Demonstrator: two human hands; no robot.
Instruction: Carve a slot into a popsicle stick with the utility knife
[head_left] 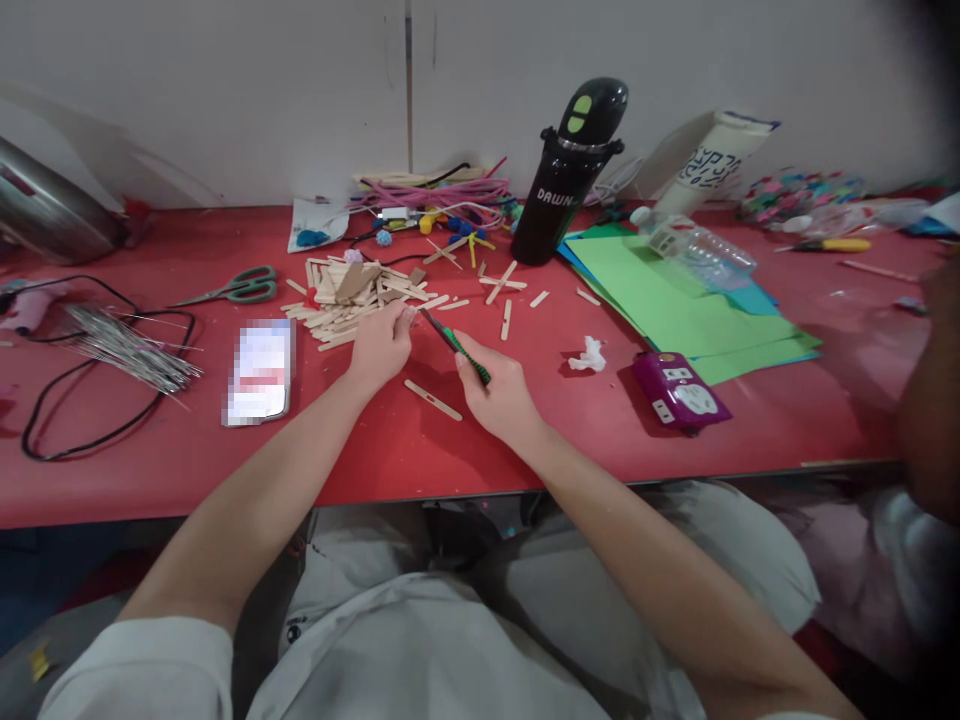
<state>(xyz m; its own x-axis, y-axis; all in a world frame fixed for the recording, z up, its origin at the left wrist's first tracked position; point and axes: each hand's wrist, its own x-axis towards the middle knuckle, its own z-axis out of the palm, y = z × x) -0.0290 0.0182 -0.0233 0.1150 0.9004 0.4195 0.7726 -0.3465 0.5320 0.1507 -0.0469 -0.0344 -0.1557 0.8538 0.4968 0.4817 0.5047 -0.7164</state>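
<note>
My right hand is closed around a green and black utility knife, its blade end pointing up and left. Beside that tip, the fingers of my left hand are pinched together; whatever they hold is too small or hidden to name. Just behind my left hand lies a heap of wooden craft sticks. A single craft stick with a slot in it rests on the red tabletop below both hands. More sticks, some crossed, are scattered beyond the knife.
To the left are a phone, scissors, a bundle of thin metal rods and a black cable. A black bottle stands at the back. Rightward lie green paper sheets, crumpled tissue and a purple packet.
</note>
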